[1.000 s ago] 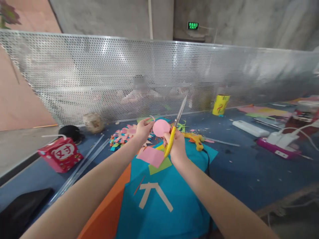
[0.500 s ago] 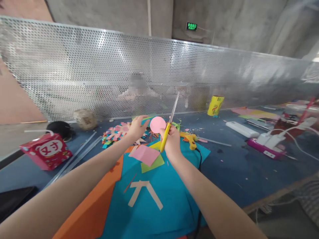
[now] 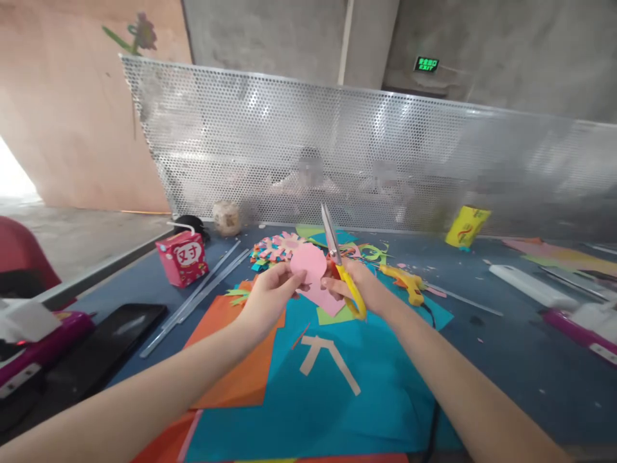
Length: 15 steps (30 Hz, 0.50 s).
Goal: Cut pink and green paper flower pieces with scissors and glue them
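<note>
My left hand [image 3: 267, 299] pinches a round pink paper piece [image 3: 307, 262] and holds it up above the table. My right hand [image 3: 362, 288] grips yellow-handled scissors [image 3: 340, 263], blades pointing up and back, right beside the pink piece. Under both hands lie a teal paper sheet [image 3: 337, 399], an orange sheet [image 3: 231, 360], a pink square [image 3: 326, 298] and a green scrap [image 3: 334, 315]. A heap of coloured paper flower cut-outs [image 3: 272, 248] lies just beyond my left hand.
A yellow glue gun [image 3: 403, 282] lies right of my hands, with its black cord running toward me. A red carton with a straw [image 3: 182, 257], clear glue sticks [image 3: 202, 292], a black tablet [image 3: 91, 347] and a magenta device [image 3: 45, 341] lie left. A perforated metal screen [image 3: 385, 167] closes the back.
My head turned left, so the scene shifted right. My left hand took a firmer pinch on the pink circle, and the scissors tilted from leaning right to leaning slightly left.
</note>
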Each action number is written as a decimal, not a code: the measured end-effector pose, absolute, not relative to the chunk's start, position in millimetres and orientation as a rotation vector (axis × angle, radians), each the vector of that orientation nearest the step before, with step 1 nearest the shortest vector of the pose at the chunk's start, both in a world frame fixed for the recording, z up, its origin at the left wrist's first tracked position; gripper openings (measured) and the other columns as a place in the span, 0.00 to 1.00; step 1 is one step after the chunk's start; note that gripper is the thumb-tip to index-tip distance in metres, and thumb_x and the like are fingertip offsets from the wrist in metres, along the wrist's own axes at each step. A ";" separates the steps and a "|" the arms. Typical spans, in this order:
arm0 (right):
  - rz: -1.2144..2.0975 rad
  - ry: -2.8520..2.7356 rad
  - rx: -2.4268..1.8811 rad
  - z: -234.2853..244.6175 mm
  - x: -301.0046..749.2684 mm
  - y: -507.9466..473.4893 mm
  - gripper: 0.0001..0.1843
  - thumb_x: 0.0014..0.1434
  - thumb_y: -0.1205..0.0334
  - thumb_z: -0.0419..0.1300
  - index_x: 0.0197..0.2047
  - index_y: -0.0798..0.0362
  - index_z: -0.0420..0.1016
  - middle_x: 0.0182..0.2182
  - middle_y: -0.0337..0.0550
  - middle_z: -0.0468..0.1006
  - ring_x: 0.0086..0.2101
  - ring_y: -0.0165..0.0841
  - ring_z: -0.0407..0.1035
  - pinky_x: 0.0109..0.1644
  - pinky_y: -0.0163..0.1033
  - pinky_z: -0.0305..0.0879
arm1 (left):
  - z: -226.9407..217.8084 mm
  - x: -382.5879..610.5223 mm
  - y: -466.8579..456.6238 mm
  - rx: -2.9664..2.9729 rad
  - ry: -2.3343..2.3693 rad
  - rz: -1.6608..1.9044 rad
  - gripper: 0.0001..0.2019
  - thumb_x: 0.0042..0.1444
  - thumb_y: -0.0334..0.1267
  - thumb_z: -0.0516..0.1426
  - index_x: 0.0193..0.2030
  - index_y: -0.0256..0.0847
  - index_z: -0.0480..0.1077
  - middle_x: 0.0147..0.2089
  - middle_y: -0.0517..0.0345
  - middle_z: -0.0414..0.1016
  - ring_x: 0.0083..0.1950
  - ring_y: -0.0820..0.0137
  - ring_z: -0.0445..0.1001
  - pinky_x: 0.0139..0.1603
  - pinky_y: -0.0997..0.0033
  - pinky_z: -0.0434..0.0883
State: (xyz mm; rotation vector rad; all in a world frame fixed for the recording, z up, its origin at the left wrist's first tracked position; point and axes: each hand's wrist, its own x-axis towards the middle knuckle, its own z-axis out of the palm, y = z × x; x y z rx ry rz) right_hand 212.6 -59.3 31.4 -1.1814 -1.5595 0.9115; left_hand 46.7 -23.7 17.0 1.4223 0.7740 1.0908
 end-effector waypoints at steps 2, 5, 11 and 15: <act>0.897 -1.647 -1.242 35.7 217.4 -62.1 0.17 0.42 0.51 0.67 0.23 0.51 0.66 0.20 0.33 0.69 0.18 0.27 0.60 0.22 0.34 0.58 | 14.2 40.4 -24.2 1.408 0.756 1.121 0.07 0.48 0.39 0.61 0.27 0.37 0.71 0.24 0.59 0.74 0.26 0.75 0.71 0.29 0.76 0.67; 0.758 -1.729 -1.348 32.2 226.7 -64.3 0.14 0.45 0.57 0.67 0.24 0.50 0.63 0.24 0.34 0.68 0.24 0.29 0.60 0.26 0.35 0.57 | 8.6 36.1 -25.1 1.399 0.707 1.250 0.05 0.50 0.36 0.60 0.27 0.38 0.71 0.22 0.62 0.73 0.25 0.75 0.71 0.30 0.76 0.68; 0.667 -1.669 -1.513 6.7 238.0 -80.2 0.11 0.52 0.53 0.61 0.33 0.48 0.64 0.29 0.38 0.67 0.28 0.35 0.62 0.30 0.39 0.61 | 2.6 30.7 -37.8 1.316 0.618 1.282 0.08 0.46 0.37 0.64 0.25 0.38 0.70 0.26 0.58 0.77 0.29 0.72 0.75 0.31 0.75 0.71; 0.899 -1.700 -1.482 -6.0 236.4 -91.1 0.07 0.54 0.57 0.60 0.32 0.48 0.66 0.30 0.37 0.67 0.30 0.33 0.63 0.31 0.36 0.64 | 10.7 23.8 -48.2 1.273 0.582 1.239 0.08 0.47 0.36 0.63 0.23 0.39 0.69 0.24 0.59 0.77 0.26 0.73 0.75 0.28 0.76 0.72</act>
